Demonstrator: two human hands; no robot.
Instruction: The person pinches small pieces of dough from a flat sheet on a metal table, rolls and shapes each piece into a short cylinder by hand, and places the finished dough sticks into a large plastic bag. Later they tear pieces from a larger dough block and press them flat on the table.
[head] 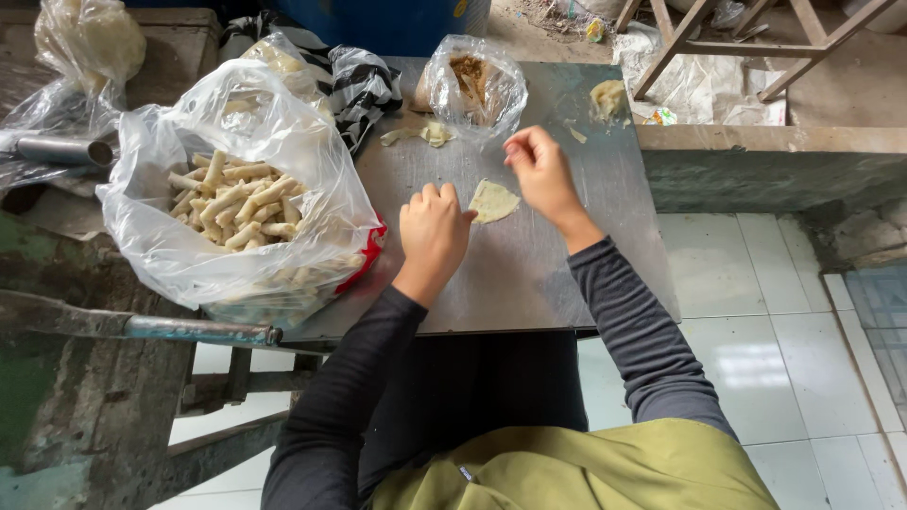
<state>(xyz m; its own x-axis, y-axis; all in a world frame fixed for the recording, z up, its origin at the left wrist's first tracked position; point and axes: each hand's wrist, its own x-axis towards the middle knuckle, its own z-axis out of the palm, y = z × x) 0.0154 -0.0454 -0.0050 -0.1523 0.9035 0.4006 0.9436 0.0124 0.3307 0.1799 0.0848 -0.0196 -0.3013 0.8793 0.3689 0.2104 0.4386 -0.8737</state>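
A small flat piece of pale dough wrapper (494, 200) lies on the metal table (529, 274). My left hand (433, 231) rests beside it with its fingers curled, the fingertips touching the wrapper's left edge. My right hand (541, 170) hovers just right of the wrapper, fingertips pinched together above it; whether it holds anything I cannot tell. A clear bag of brown filling (472, 85) stands open behind the wrapper.
A big clear plastic bag of several rolled pale sticks (236, 198) sits at the table's left. Scraps of dough (425, 132) and a dough lump (607, 96) lie at the back. A metal pipe (189, 329) runs at the left; white floor tiles lie right.
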